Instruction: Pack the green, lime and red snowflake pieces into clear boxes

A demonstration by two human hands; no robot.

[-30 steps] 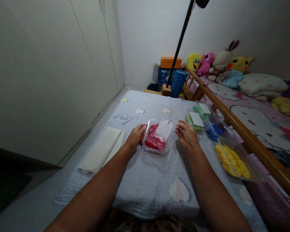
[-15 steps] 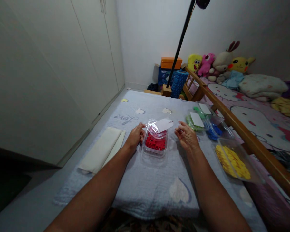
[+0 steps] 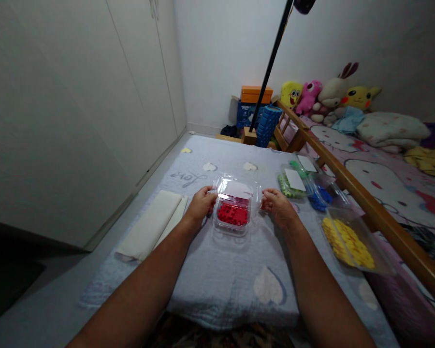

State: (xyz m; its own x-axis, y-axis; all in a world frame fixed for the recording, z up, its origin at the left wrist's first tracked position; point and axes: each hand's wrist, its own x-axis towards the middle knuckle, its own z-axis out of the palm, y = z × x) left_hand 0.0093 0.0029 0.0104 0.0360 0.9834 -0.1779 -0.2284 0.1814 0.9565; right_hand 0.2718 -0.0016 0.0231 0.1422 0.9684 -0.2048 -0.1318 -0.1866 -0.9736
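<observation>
In the middle of the cloth-covered table sits a clear plastic box (image 3: pixel 232 231) with red interlocking pieces (image 3: pixel 233 212) inside. Its clear lid (image 3: pixel 254 187) is partly over the box, its far side raised, and a white label (image 3: pixel 238 188) shows at the back. My left hand (image 3: pixel 202 205) is closed at the left edge, where box and lid meet; whether it pinches one or both I cannot tell. On the other side, my right hand (image 3: pixel 278 207) pinches the lid's right edge, and its fingertips are partly hidden.
A folded cream cloth (image 3: pixel 150 224) lies left of my left arm. To the right stand clear boxes with green pieces (image 3: pixel 293 182), blue pieces (image 3: pixel 321 198) and yellow pieces (image 3: pixel 348 241). Beyond them runs a wooden bed rail (image 3: pixel 340 176). A black pole (image 3: pixel 270 72) rises behind the table.
The lid has come down and spread over the box. My right hand has moved slightly left and closed on the lid's edge. My left hand has barely moved.
</observation>
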